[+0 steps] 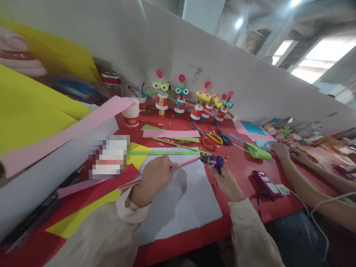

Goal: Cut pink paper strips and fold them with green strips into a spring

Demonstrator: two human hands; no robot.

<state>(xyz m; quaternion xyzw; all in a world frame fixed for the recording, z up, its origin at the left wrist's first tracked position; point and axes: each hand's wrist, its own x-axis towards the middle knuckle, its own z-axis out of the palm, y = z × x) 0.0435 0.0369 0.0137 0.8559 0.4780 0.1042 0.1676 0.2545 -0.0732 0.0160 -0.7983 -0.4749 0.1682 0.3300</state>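
We count: five red-and-white paper-cup figures (197, 112), apparently finished; narrow pink paper strip (185, 162), left hand (155, 177) pinching, seemingly unfinished; purple-blue plastic tool (217, 161), right hand (227, 184) gripping.

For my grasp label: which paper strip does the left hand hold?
The narrow pink strip running from the left hand toward the purple tool; nearby strips lie unheld.

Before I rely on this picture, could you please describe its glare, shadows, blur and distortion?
All in the head view: the large window glares white; soft shadows darken the pale paper beside the left hand; the upper-left corner is blurred; the wall slants, perhaps from lens or tilt; a pixelated patch hides detail.
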